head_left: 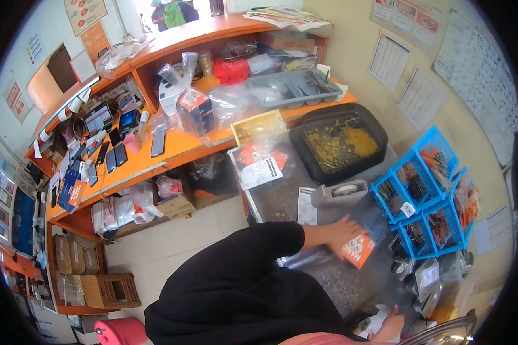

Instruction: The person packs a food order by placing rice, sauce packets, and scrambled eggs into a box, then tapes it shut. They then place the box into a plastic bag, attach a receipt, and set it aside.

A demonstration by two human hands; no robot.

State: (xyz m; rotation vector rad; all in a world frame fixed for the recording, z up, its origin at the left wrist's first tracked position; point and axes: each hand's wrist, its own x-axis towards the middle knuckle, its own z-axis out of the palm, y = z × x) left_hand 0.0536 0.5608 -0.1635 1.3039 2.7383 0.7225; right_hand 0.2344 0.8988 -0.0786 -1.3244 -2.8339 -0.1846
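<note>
My left hand (338, 234) reaches out of a black sleeve over the grey worktop (342, 287). Its fingers are at the side of a small orange box (358, 251) with white lettering and appear to grip it, slightly blurred. Lower down, my right hand (391, 326) is closed, thumb up, on a white piece that looks like paper or plastic (376, 319); most of it is hidden. A grey tape dispenser (341, 194) stands just beyond my left hand, beside a white printed slip (307, 207).
Blue baskets (423, 198) of packets stand against the wall. A black tray (339, 144) with yellow food residue sits at the back. An orange counter (141, 152) on the left bears phones, a bagged box (195, 112) and a grey cutlery tray (290, 89). A pink bin (121, 332) is below.
</note>
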